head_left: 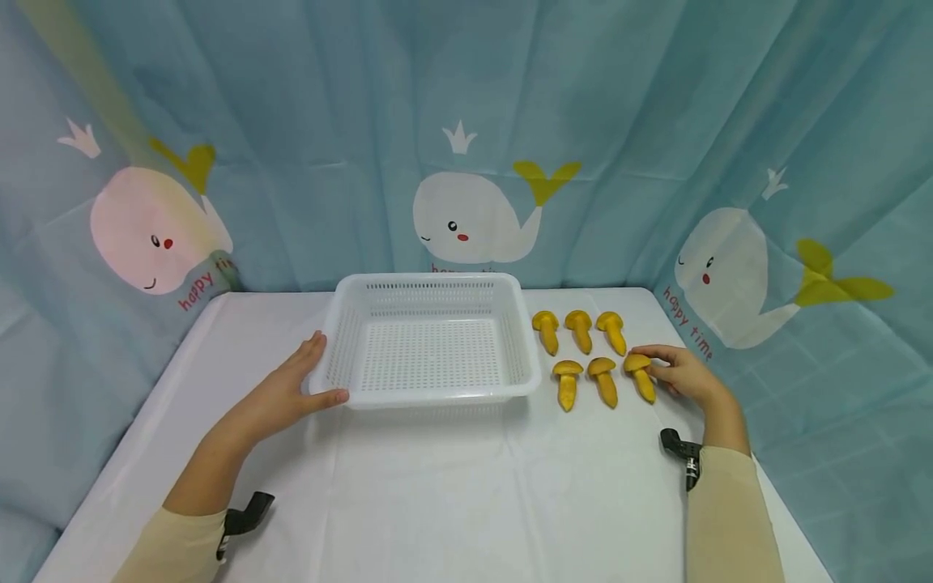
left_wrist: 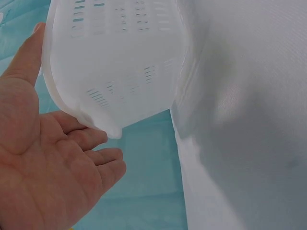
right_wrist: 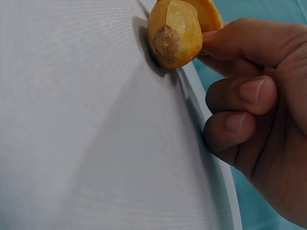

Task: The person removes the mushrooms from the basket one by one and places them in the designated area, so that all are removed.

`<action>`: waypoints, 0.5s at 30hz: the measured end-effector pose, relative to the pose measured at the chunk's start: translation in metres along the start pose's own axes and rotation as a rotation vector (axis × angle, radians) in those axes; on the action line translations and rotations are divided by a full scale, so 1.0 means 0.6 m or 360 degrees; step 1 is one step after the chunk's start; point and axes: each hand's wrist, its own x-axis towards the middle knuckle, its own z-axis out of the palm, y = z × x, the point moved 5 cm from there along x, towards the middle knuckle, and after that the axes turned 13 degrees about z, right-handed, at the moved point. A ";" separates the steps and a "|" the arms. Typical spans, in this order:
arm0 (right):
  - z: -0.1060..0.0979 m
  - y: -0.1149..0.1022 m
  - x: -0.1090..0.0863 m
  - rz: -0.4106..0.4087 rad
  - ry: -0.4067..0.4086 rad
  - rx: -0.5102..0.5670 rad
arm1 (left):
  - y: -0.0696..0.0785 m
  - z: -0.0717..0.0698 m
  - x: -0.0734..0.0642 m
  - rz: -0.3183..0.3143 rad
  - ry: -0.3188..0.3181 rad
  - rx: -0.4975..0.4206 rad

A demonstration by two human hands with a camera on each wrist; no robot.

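Note:
A white plastic basket (head_left: 430, 397) with slotted sides stands on the white tablecloth. My left hand (head_left: 280, 389) touches its left front corner, thumb on the front rim and loosely bent fingers along the left side; the left wrist view shows the palm (left_wrist: 53, 167) beside the basket wall (left_wrist: 120, 72). To the right lie yellow mushrooms in two rows. My right hand (head_left: 681, 372) pinches the front row's rightmost mushroom (head_left: 641, 379) near its cap. In the right wrist view, that mushroom's (right_wrist: 175, 38) brown stem end faces the camera, low at the cloth, and the fingertips are partly hidden behind it.
Other mushrooms lie close by: a back row with one nearest the basket (head_left: 547, 332), and two front ones, including the middle one (head_left: 603, 382). White cloth (head_left: 437, 494) covers the table. Blue curtains (head_left: 313, 162) with whale prints hang behind and at both sides.

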 end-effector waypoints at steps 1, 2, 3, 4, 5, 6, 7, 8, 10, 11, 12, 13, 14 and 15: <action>0.000 -0.001 -0.001 -0.0015 -0.0001 0.0003 | 0.001 0.001 -0.001 0.0001 0.0001 0.0002; 0.001 -0.001 -0.001 -0.0035 -0.0002 0.0007 | 0.002 0.000 -0.002 0.0006 0.0001 0.0003; 0.002 -0.002 -0.002 -0.0053 -0.0004 0.0015 | 0.003 0.000 -0.002 0.0013 0.0002 0.0004; 0.003 -0.003 -0.002 -0.0069 -0.0005 0.0023 | 0.004 -0.001 -0.003 0.0015 0.0002 0.0009; 0.004 -0.003 -0.001 -0.0081 -0.0007 0.0034 | 0.004 -0.002 -0.004 0.0016 0.0001 0.0011; 0.004 -0.004 -0.001 -0.0096 -0.0013 0.0039 | 0.005 -0.002 -0.004 0.0018 0.0001 0.0016; 0.005 -0.004 -0.001 -0.0106 -0.0018 0.0042 | 0.005 -0.002 -0.005 0.0016 -0.0001 0.0018; 0.005 -0.004 -0.002 -0.0106 -0.0017 0.0053 | 0.005 -0.002 -0.005 0.0014 -0.0003 0.0019; 0.003 -0.005 -0.003 -0.0102 -0.0001 0.0070 | 0.005 -0.002 -0.005 0.0009 -0.0003 0.0020; 0.002 -0.006 -0.004 -0.0104 0.0005 0.0076 | 0.005 -0.001 -0.004 0.0008 -0.0001 0.0019; 0.000 -0.007 -0.006 -0.0114 0.0008 0.0077 | 0.004 -0.001 -0.004 0.0005 0.0000 0.0018; -0.002 -0.009 -0.007 -0.0117 0.0017 0.0081 | 0.004 0.000 -0.003 0.0003 0.0000 0.0013; -0.004 -0.010 -0.009 -0.0118 0.0029 0.0084 | 0.004 0.000 -0.003 0.0003 0.0001 0.0009; -0.007 -0.011 -0.011 -0.0120 0.0035 0.0084 | 0.005 0.001 -0.002 0.0006 0.0000 0.0008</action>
